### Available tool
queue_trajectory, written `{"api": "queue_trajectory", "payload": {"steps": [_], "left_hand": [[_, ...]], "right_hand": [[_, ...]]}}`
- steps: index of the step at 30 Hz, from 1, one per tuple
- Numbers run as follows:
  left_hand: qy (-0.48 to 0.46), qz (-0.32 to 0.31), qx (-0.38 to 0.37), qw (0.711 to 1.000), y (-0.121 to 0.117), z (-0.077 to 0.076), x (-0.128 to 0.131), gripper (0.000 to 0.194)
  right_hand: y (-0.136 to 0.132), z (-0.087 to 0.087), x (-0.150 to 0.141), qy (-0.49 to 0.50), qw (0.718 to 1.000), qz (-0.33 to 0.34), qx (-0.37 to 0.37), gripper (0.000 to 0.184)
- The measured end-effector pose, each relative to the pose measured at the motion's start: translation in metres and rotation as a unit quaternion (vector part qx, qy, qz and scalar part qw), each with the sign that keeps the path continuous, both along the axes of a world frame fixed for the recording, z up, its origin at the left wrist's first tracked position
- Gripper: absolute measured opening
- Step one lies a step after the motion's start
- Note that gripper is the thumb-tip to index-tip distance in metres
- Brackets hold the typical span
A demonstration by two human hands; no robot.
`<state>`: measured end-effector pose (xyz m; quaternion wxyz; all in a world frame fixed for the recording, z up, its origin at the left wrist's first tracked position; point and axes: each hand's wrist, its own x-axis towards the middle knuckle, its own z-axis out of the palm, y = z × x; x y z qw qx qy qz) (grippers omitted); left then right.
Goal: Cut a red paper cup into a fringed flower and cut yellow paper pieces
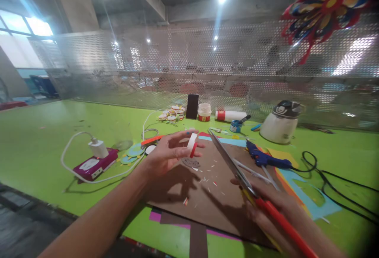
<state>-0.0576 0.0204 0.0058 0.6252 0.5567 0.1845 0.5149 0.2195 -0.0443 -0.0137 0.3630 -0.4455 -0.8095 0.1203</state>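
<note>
A small white-and-red ring in one hand, long metal scissors with red handles in the other.

The left hand [167, 151] pinches the small white-and-red ring [192, 144] between thumb and fingers, above the upper-left part of a brown rectangular board [177, 194] – toward its eleven o'clock. The right hand [266, 202] is wrapped around the scissors [229, 158], blades pointing to eleven o'clock. From the board's middle, a blue glue gun [269, 161] lies toward two o'clock – a purple power socket [100, 166] sits toward nine.
</note>
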Motion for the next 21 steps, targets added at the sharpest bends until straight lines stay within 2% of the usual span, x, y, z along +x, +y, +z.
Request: {"api": "queue_trajectory", "payload": {"steps": [3, 7, 13, 18, 21], "left_hand": [[0.016, 0.044, 0.021, 0.999, 0.003, -0.004, 0.001, 0.053], [0.006, 0.095, 0.063, 0.993, 0.007, -0.009, 0.005, 0.05], [0.007, 0.087, 0.058, 0.995, 0.003, -0.004, 0.012, 0.047], [0.032, 0.101, 0.072, 0.992, -0.002, 0.001, 0.013, 0.048], [0.062, 0.113, 0.079, 0.988, -0.003, 0.001, 0.013, 0.047]], "right_hand": [[0.002, -0.003, -0.002, -0.034, 0.998, 0.039, -0.022, 0.033], [-0.002, -0.003, -0.008, -0.034, 0.998, 0.021, -0.051, 0.033], [-0.004, 0.002, -0.014, -0.029, 0.999, 0.025, -0.007, 0.033], [-0.004, -0.008, -0.009, -0.062, 0.998, 0.027, -0.012, 0.039], [-0.004, -0.01, -0.005, -0.099, 0.995, 0.03, -0.012, 0.033]]}}
